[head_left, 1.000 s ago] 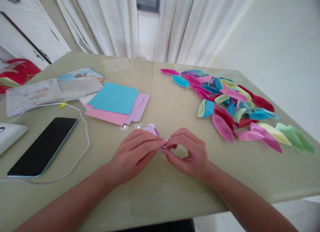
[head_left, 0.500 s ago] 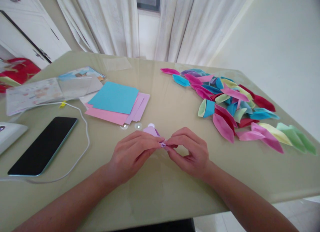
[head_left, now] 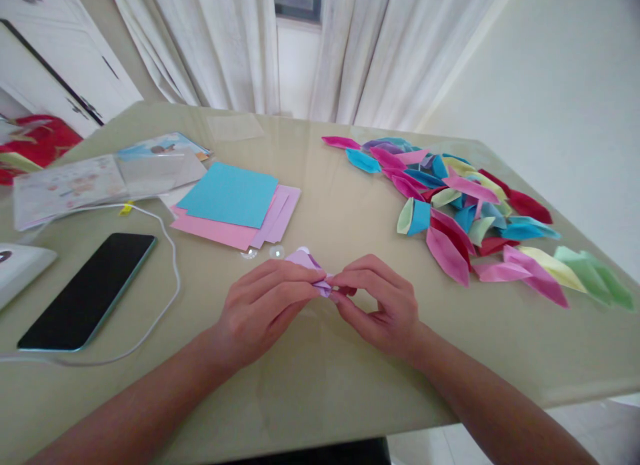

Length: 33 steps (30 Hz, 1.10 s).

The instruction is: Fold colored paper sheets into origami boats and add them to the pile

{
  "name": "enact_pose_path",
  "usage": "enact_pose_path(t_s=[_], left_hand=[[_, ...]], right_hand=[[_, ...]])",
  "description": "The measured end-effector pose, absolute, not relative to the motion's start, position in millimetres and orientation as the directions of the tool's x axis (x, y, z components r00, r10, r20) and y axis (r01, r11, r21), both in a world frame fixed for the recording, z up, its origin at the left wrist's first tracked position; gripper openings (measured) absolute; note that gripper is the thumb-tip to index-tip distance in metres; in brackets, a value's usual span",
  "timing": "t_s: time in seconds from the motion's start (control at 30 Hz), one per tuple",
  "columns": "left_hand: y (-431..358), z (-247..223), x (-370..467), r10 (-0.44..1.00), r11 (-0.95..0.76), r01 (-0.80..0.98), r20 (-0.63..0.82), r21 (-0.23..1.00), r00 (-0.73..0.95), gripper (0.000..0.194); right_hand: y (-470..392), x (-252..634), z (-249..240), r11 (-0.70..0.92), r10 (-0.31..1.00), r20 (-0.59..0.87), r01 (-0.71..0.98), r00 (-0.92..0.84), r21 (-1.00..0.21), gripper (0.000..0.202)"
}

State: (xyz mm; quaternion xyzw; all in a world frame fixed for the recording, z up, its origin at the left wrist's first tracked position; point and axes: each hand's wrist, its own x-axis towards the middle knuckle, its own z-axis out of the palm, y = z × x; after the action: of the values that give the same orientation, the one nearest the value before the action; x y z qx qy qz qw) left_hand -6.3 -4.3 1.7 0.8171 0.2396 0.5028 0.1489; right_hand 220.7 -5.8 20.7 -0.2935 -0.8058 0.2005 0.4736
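Observation:
A small folded piece of purple paper (head_left: 324,288) is held between my hands just above the table's middle. My left hand (head_left: 267,311) pinches it from the left, fingers laid over most of it. From the right, the thumb and fingertips of my right hand (head_left: 380,305) close on its other end. Part of the paper shows behind my left fingers; the rest of it is hidden. Just beyond my left hand lies a stack of square papers, with a blue sheet (head_left: 230,195) on top and pink and purple sheets (head_left: 284,215) below.
Many folded paper pieces (head_left: 450,251) in several colours are heaped on the right side. On the left lie a phone (head_left: 87,291), a white cable (head_left: 175,265), a white device (head_left: 25,268) and a clear plastic packet (head_left: 150,175). Small clear discs (head_left: 277,251) sit near the stack.
More of the purple paper shows between and behind my fingers than before. My left fingers have shifted slightly; my right hand stays almost still.

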Motion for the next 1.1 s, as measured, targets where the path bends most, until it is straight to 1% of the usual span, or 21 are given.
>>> enact_pose_path(t_s=[0.43,0.53,0.67,0.77,0.93,1.1], left_hand=[[-8.2,1.6,-5.4,0.557,-0.826,0.33,0.748,0.456,0.362,0.038],[-8.3,0.5,-5.3,0.555,-0.82,0.38,0.757,0.428,0.345,0.036],[-7.8,-0.4,-5.9,0.534,-0.807,0.451,0.798,0.382,0.28,0.028],[-8.0,0.4,-6.6,0.506,-0.825,0.442,0.807,0.351,0.304,0.028],[-8.6,1.9,-5.9,0.529,-0.818,0.431,0.794,0.382,0.299,0.027],[-7.9,2.1,-5.6,0.533,-0.808,0.456,0.792,0.373,0.297,0.026]], right_hand=[[-6.0,221.4,18.6,0.76,0.649,0.662,0.288,-0.375,-0.583,0.023],[-6.0,221.0,19.0,0.767,0.641,0.669,0.292,-0.376,-0.571,0.023],[-5.9,221.1,19.2,0.775,0.632,0.674,0.299,-0.382,-0.557,0.023],[-5.8,221.9,19.1,0.784,0.621,0.683,0.309,-0.384,-0.539,0.023],[-6.1,223.2,17.4,0.793,0.608,0.694,0.312,-0.386,-0.523,0.022],[-6.0,222.5,17.3,0.798,0.602,0.7,0.309,-0.384,-0.517,0.021]])
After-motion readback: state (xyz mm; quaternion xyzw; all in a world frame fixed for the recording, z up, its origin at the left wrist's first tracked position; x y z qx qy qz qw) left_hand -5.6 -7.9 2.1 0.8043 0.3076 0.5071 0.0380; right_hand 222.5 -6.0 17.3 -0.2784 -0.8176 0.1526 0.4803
